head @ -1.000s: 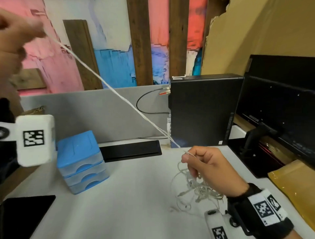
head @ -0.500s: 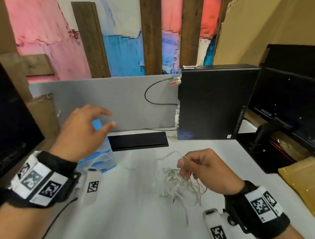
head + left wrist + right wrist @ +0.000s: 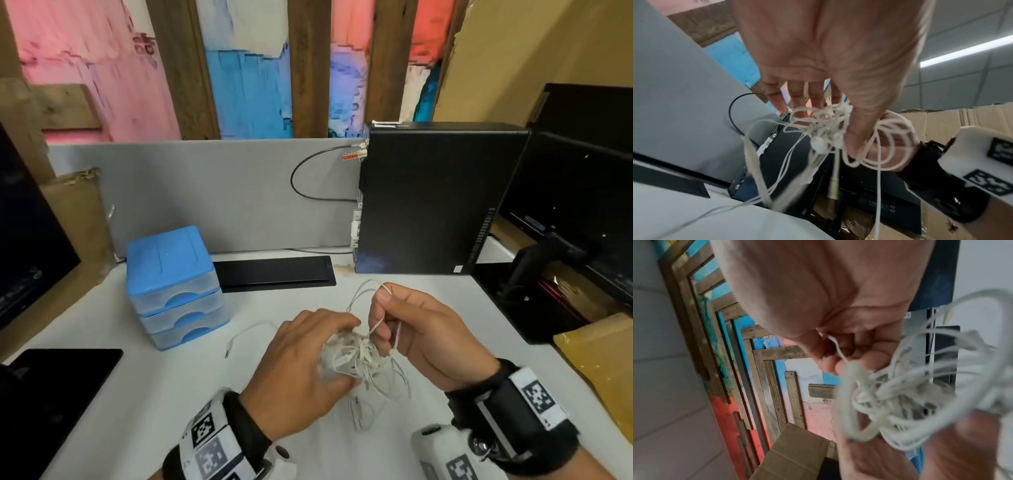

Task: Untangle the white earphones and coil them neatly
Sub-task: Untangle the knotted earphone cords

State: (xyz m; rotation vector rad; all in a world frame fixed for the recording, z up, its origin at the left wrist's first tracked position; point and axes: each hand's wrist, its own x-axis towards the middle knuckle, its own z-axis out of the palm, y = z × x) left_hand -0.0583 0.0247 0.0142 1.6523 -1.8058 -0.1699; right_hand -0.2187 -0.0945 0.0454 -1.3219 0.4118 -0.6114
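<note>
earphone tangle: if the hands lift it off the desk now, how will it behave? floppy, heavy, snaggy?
Likely floppy: in the left wrist view the earphones droop in slack loops below the left hand. Probably light: the right hand lifts a strand with a mere fingertip pinch. Apt to snag: loops cross densely, and the plug end would probably trail over the desk.

white earphones [image 3: 356,356], tangled clump, above table

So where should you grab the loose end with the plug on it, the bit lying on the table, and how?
Probably pinch the plug end itself, coming from the left. It lies alone on the white table, away from the earphones knot, and the left hand is closest. It is stiff and thin, so two fingertips should do.
</note>
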